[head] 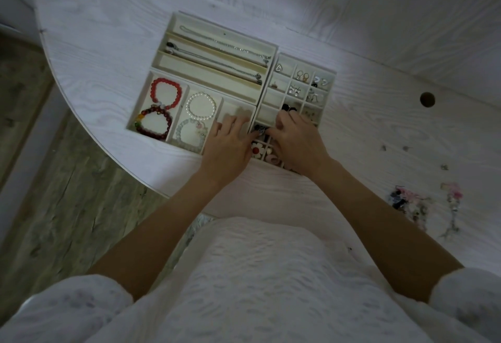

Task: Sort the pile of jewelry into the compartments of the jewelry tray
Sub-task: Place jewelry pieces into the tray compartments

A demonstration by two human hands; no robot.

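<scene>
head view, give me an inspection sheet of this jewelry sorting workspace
surface: white wood-grain table with a curved left edge and a round hole at right
job's things: jewelry tray holds necklaces in long slots, a red bracelet and pearl bracelet in the left sections, earrings in small squares; unsorted pile lies at right
clutter: a few tiny loose pieces on the table
hands: left hand rests on the tray, fingers relaxed; right hand is curled over the small squares, what it holds is hidden
cables: nothing seen
surroundings: wood-look floor at left
</scene>
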